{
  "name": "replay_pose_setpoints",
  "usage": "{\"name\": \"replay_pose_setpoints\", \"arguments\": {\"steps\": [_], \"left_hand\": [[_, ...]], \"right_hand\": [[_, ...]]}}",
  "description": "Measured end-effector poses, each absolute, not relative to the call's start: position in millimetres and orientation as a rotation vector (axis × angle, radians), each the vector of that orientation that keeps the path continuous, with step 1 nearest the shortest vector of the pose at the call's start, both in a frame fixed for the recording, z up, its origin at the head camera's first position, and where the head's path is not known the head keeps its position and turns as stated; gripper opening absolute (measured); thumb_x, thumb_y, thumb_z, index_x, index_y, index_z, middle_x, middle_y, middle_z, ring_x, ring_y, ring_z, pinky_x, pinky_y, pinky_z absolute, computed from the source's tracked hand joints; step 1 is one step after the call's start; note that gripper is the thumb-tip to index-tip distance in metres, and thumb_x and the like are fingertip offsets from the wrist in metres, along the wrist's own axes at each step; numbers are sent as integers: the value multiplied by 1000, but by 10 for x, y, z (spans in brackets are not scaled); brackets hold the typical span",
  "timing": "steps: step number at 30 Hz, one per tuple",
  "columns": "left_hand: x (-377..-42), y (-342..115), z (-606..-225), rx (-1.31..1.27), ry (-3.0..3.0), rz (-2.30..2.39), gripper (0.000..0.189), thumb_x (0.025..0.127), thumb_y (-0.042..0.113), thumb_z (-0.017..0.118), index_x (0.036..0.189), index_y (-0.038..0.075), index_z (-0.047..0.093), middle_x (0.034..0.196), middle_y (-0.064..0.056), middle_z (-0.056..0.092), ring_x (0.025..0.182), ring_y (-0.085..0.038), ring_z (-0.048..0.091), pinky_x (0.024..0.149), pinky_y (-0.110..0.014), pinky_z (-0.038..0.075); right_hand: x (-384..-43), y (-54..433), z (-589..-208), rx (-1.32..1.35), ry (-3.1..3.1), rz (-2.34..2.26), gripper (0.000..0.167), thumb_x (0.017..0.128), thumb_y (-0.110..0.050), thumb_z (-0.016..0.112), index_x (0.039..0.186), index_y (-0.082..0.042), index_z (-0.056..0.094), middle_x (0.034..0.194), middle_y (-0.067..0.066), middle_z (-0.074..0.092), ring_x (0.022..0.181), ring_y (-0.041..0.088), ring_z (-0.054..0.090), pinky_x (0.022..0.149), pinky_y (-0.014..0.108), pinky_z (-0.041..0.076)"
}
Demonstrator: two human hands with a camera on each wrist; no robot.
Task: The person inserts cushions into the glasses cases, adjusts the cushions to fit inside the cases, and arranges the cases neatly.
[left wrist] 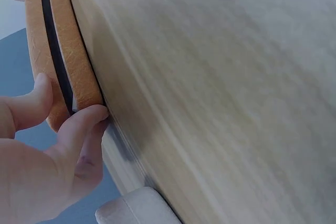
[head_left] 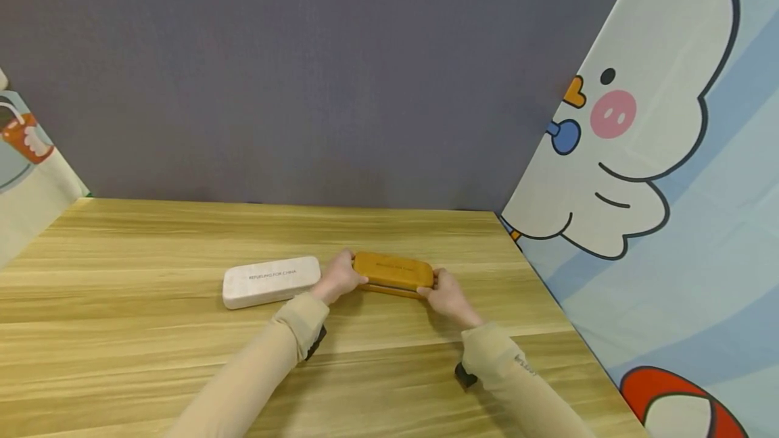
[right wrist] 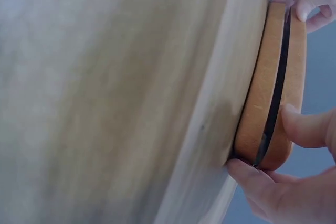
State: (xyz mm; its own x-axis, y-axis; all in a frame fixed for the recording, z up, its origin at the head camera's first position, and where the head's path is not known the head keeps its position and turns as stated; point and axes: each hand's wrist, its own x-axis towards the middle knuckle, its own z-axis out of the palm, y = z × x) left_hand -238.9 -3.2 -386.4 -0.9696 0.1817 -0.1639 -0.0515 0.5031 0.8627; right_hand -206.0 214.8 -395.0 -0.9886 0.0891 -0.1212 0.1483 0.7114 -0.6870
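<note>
An orange-brown glasses case (head_left: pixel 394 271) with small lettering on its lid lies on the table. Its lid stands slightly ajar, and a dark gap runs along the front edge in both wrist views. My left hand (head_left: pixel 339 276) grips its left end, the thumb (left wrist: pixel 38 100) on the lid and the fingers at the lower half. At the other end my right hand (head_left: pixel 449 297) holds it the same way, with the thumb (right wrist: pixel 304 127) against the lid. The inside of the case is hidden. A closed white glasses case (head_left: pixel 271 282) with lettering lies just left of my left hand.
The wood-grain table (head_left: pixel 152 357) meets a grey upright panel (head_left: pixel 304 86) at the back. A printed cartoon cloth (head_left: pixel 688 242) hangs along the right side, and another piece of printed cloth (head_left: pixel 36 201) shows at the left edge.
</note>
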Motion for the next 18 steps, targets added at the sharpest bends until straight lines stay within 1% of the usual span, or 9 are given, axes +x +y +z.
{"name": "replay_pose_setpoints", "arguments": {"steps": [4,6,12,15,18], "left_hand": [[-2393,-27,-3891,94,2544,1453,63,83,0,70,136,-12,39,133,-29,51,119,-39,53,103,-48,45],[-2398,-23,-3908,98,2570,1446,63,81,-2,71,135,-12,41,130,-29,53,115,-38,55,101,-47,46],[-2394,5,-3935,136,2651,1409,60,79,-2,73,131,-13,45,126,-29,56,112,-38,58,97,-46,49],[-2385,26,-3938,177,2686,1347,59,78,0,74,129,-13,46,124,-29,58,110,-37,58,95,-45,50],[-2385,32,-3920,200,2649,1337,62,79,3,74,131,-14,44,124,-30,57,110,-38,58,97,-46,49]], "right_hand": [[-2063,2121,-3987,186,2868,-1137,48,90,-8,63,127,14,44,124,31,56,116,40,56,100,49,47],[-2072,2120,-4007,168,2884,-1150,47,88,-7,65,126,15,47,123,31,57,114,40,57,98,48,49],[-2096,2196,-4070,106,2892,-1285,42,82,0,70,119,14,58,114,29,64,106,36,64,88,40,56],[-2093,2242,-4077,114,2866,-1317,42,80,0,72,119,13,59,114,28,66,104,33,66,85,36,57],[-2087,2272,-4039,146,2814,-1329,45,82,-4,71,122,12,58,117,28,65,107,32,64,88,37,56]]}}
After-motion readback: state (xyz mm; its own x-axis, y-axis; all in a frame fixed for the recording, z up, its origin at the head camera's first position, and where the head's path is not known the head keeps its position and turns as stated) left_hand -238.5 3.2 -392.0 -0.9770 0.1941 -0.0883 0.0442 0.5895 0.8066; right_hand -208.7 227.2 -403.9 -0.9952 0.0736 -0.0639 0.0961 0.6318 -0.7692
